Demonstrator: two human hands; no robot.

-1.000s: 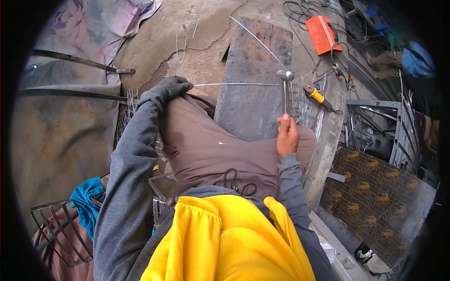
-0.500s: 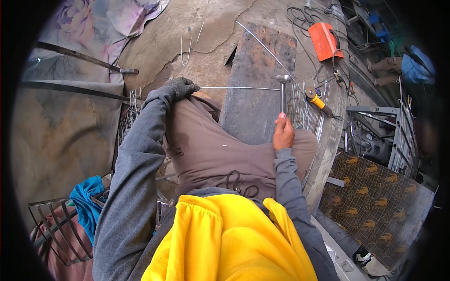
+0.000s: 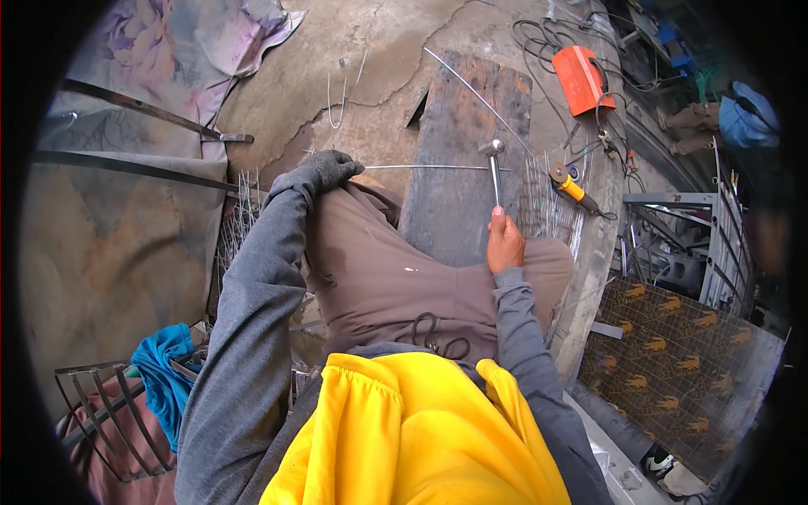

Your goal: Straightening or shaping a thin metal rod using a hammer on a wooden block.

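My right hand (image 3: pixel 505 244) clenched round hammer (image 3: pixel 493 168) handle — head resting on thin wire rod (image 3: pixel 429 167), over dark steel plate (image 3: pixel 467 160). My left hand (image 3: pixel 324 168), gloved, pinching rod's other end by knee. Wire mesh (image 3: pixel 551 210) just right of plate; yellow-handled grinder (image 3: pixel 571 187) and orange welder (image 3: pixel 583 77) beyond.

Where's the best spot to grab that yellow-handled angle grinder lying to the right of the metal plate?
Grip the angle grinder by its yellow handle, coming from the right and above. The handle is slim and points away from the disc, which lies against the wire mesh.
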